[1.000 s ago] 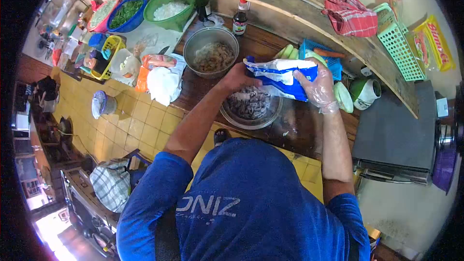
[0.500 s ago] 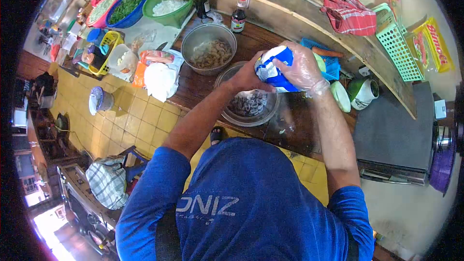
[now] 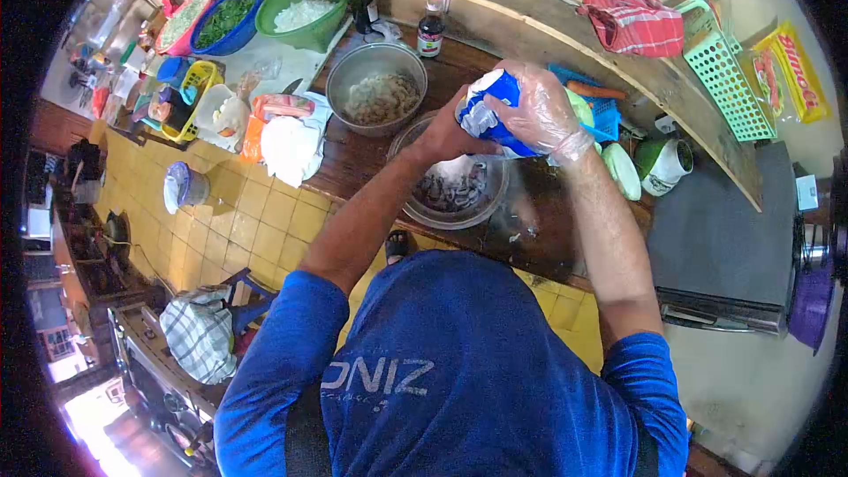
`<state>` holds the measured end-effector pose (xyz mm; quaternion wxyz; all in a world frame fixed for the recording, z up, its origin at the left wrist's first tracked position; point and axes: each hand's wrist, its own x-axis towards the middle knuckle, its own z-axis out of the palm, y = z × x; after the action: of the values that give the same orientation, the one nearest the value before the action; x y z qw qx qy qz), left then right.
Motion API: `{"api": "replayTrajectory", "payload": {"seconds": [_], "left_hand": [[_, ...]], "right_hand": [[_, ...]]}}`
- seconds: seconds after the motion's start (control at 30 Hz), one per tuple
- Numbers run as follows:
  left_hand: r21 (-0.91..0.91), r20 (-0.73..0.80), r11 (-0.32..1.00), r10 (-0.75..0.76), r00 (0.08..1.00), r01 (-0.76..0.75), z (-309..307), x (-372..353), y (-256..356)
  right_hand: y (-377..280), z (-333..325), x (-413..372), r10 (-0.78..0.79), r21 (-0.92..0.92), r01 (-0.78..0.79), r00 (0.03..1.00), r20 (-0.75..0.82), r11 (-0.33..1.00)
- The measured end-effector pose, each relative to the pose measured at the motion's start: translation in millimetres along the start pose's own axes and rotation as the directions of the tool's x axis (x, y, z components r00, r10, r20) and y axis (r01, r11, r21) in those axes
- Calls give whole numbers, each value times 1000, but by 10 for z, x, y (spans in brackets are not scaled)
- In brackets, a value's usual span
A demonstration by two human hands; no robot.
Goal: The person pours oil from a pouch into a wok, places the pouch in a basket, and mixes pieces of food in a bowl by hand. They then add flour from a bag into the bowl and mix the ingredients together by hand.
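A blue and white packet is tilted over a metal bowl, with both my hands closed around it. My bare left hand grips its left side. On the right side is my right hand, in a clear plastic glove. Grey, wet-looking pieces lie in the bowl, perhaps squid, with white powder on top of them. Just behind and left stands a metal pot of brownish pieces resembling shrimp, looking pale and hazy. The packet's mouth is partly hidden by my hands.
A soy-sauce-like bottle stands behind the pot. Green and blue basins sit at the back left. To the right are a blue basket, a cut pale-green vegetable and a jar. A wooden shelf overhangs the back.
White powder now lies on the grey pieces in the bowl. The pot's contents look whiter and hazier. My hands and the packet have shifted slightly.
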<state>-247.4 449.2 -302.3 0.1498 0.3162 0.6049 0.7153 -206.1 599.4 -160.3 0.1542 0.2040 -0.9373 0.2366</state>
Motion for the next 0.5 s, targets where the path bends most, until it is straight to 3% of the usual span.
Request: {"api": "replayTrajectory", "payload": {"seconds": [0.5], "left_hand": [[170,-33,973,-150,988,154,-24,-148,189]], "right_hand": [[-88,92,30,4,22,-4,1000,2,1000]]}}
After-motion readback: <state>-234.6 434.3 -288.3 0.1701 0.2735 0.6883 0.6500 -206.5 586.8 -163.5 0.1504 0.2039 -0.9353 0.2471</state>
